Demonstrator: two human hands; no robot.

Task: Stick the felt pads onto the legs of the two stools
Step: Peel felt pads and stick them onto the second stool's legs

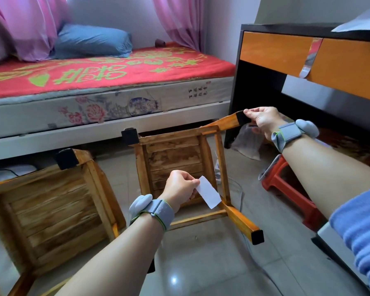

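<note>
Right hand [263, 122] pinches black felt pad [242, 118] on stool leg [226, 122]; left hand [179, 189] pinches white backing strip [208, 195].

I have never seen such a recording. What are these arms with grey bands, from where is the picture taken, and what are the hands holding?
No machine here: a person works with bare hands, and the single picture comes from a camera on their head, looking down. The grey bands are straps on both wrists. Two wooden stools lie upturned on the tiled floor, the left stool and the middle stool. The right hand pinches a black pad on one leg end. The left hand holds a white paper strip, probably the peeled backing. Behind are a bed and a desk.
</note>
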